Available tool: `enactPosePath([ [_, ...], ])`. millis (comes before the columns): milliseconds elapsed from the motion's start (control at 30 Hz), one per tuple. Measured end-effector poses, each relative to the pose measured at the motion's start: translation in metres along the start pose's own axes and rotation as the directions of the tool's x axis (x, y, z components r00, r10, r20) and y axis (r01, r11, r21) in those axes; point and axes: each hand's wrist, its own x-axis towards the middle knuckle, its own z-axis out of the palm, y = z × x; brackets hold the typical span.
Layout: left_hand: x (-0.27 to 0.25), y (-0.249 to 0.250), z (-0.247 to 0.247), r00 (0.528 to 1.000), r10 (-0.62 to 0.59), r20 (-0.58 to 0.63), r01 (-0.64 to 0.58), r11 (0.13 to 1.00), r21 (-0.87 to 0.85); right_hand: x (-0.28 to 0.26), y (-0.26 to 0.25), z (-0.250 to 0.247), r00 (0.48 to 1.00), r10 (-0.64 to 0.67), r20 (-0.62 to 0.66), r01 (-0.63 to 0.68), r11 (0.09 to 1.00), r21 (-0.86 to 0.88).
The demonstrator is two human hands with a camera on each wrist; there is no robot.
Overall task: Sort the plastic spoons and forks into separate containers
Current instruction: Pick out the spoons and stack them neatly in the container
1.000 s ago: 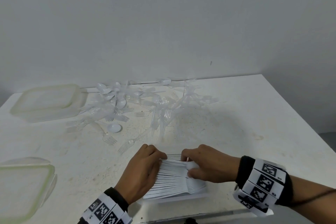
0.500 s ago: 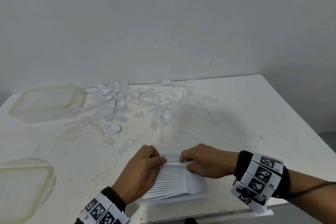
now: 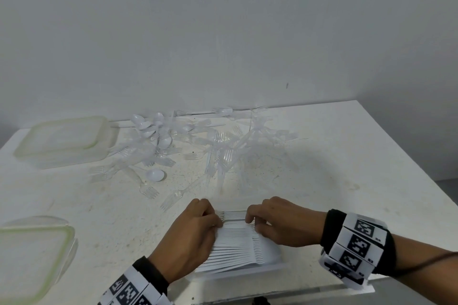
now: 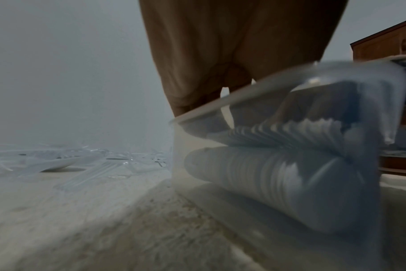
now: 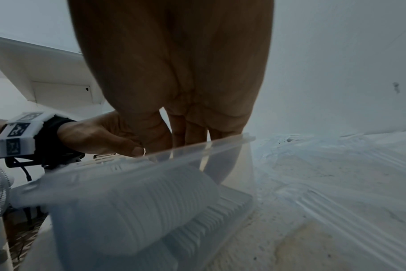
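A clear container [image 3: 277, 267] stands at the table's near edge with a neat stack of white spoons [image 3: 238, 242] lying in it. My left hand [image 3: 213, 218] curls over the handle end of the stack. My right hand [image 3: 252, 218] curls its fingertips onto the top spoons at the bowl end. Through the container wall [image 4: 220, 102] the left wrist view shows the layered spoons [image 4: 278, 174]. In the right wrist view the fingers [image 5: 192, 128] reach down past the rim [image 5: 209, 144] to the stack [image 5: 151, 201]. Loose clear forks and white spoons [image 3: 198, 141] lie piled at the back.
A closed clear container [image 3: 64, 141] sits at the back left, and another green-rimmed one [image 3: 29, 255] at the near left edge. A lone white spoon [image 3: 155, 174] and clear forks [image 3: 171, 199] lie between the pile and my hands. The table's right side is bare.
My right hand's fingertips have crept a little left along the top of the stack, toward the left hand. The left hand stays on the handles.
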Motion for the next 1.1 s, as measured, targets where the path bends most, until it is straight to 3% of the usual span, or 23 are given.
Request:
enactPosePath([
  [333,0.002,-0.002,-0.007,0.998,-0.019,0.065,0.02,1.0,-0.009,0.003,0.004,0.005,0.997,-0.044,-0.059,0.045,0.999,0.026],
  [533,0.003,-0.002,-0.007,0.999,-0.024,0.046,0.025,0.999,-0.034,0.002,0.006,0.006,0.997,-0.036,-0.071,0.039,0.998,0.038],
  [833,0.026,0.001,-0.041,0.997,0.035,0.068,-0.028,0.995,-0.098,0.016,0.009,-0.027,0.992,-0.085,-0.098,0.093,0.992,0.08],
  [1000,0.048,-0.046,-0.084,0.998,-0.004,0.061,0.004,1.0,0.009,0.039,0.03,-0.062,0.978,0.025,-0.208,0.006,0.989,0.147],
  [1100,0.062,-0.099,-0.106,0.984,-0.163,0.065,0.144,0.962,0.231,0.055,0.046,-0.075,0.965,0.124,-0.229,-0.084,0.981,0.177],
])
